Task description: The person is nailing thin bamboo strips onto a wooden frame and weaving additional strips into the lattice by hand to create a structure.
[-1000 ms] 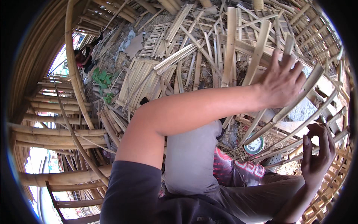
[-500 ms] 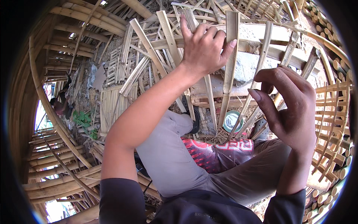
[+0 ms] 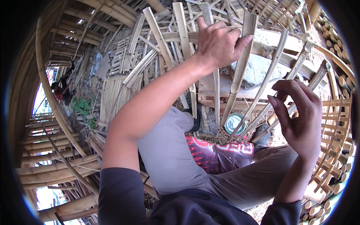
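Observation:
Several upright split-bamboo slats (image 3: 243, 62) fan out before me, with a crosswise bamboo strip (image 3: 262, 50) running among them. My left hand (image 3: 219, 43) reaches over the fan, its fingers curled over a bamboo slat (image 3: 206, 13) that passes beneath it. Its thumb lies against the neighbouring wide slat; the fingertips are hidden. Lower on the right, my right hand (image 3: 302, 116) is raised in front of the right-hand slats. Its fingers are bent, with thumb and index tip apart and nothing visible between them.
A grey stone block (image 3: 258, 69) lies behind the slats. Between my feet stands a round green-rimmed container (image 3: 234, 123). A red and dark printed cloth or bag (image 3: 221, 153) lies between my legs. A woven bamboo frame (image 3: 332, 131) is at right; bamboo poles (image 3: 337, 80) are stacked beyond.
The view has shifted, so the slats sit farther right. My left index finger was stretched out and is now more bent. The right hand keeps nearly the same curled shape.

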The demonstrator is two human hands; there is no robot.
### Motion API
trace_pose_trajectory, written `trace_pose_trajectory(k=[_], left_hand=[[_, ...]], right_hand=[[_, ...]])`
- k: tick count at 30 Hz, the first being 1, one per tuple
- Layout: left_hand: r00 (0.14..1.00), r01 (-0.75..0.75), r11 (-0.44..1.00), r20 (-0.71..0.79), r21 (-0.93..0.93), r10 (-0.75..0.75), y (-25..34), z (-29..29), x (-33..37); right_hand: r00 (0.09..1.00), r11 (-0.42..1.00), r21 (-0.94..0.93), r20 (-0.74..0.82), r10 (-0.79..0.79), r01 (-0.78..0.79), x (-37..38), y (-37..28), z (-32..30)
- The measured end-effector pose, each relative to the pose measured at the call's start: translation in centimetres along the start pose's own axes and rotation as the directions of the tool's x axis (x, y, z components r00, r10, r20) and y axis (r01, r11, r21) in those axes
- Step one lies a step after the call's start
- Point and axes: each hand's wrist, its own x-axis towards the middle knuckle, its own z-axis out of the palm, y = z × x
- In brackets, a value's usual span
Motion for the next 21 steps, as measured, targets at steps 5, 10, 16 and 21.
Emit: trace_pose_trajectory(k=[5,10,16,21], left_hand=[[0.987,0.127,0.986,0.115,-0.109,-0.114,-0.6,-0.7,1.1],[0.966,0.258,0.959,0.028,-0.116,-0.256,-2.7,-1.6,3.5],[0.800,0.598,0.791,0.155,-0.128,-0.579,-7.9,-2.0,2.4],[0.459,0.870,0.493,0.381,-0.009,-0.802,-12.8,-1.0,2.1]], right_hand=[[0.998,0.996,-0.063,-0.010,0.066,-0.067,-0.2,-1.0,0.8],[0.997,0.996,-0.062,0.033,0.066,-0.064,-1.1,-1.7,0.2],[0.995,0.993,-0.113,0.089,0.049,-0.039,-1.0,-2.4,0.3],[0.991,0.987,-0.125,0.074,0.107,-0.097,-1.3,-1.7,-0.5]])
